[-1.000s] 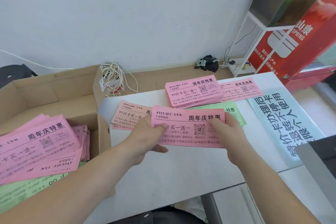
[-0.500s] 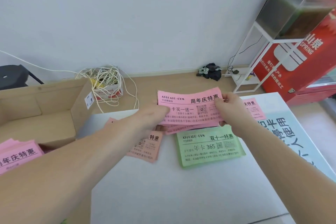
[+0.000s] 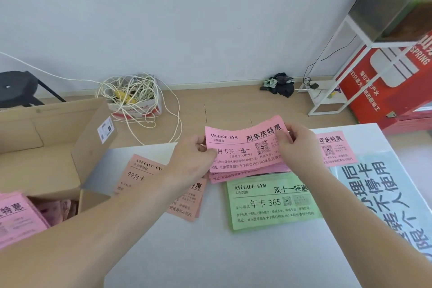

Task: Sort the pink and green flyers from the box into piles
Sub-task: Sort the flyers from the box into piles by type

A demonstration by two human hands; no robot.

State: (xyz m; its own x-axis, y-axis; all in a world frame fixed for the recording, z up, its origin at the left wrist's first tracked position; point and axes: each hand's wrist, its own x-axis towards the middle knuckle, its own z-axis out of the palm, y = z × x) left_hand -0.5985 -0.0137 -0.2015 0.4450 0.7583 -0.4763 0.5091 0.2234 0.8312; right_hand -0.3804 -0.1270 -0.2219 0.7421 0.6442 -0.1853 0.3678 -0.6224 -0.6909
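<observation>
Pink flyer [image 3: 245,147], held over pink pile [image 3: 236,174] at table's [image 3: 233,255] far edge; left hand [image 3: 191,159] and right hand [image 3: 297,145] pinch its ends, likely squaring it; green pile [image 3: 271,203] adjacent; box [image 3: 46,147] left.

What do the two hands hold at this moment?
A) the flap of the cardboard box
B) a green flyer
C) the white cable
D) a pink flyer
D: the left hand and the right hand pinch the two ends of the pink flyer, while the green flyer lies untouched on the table.
</observation>
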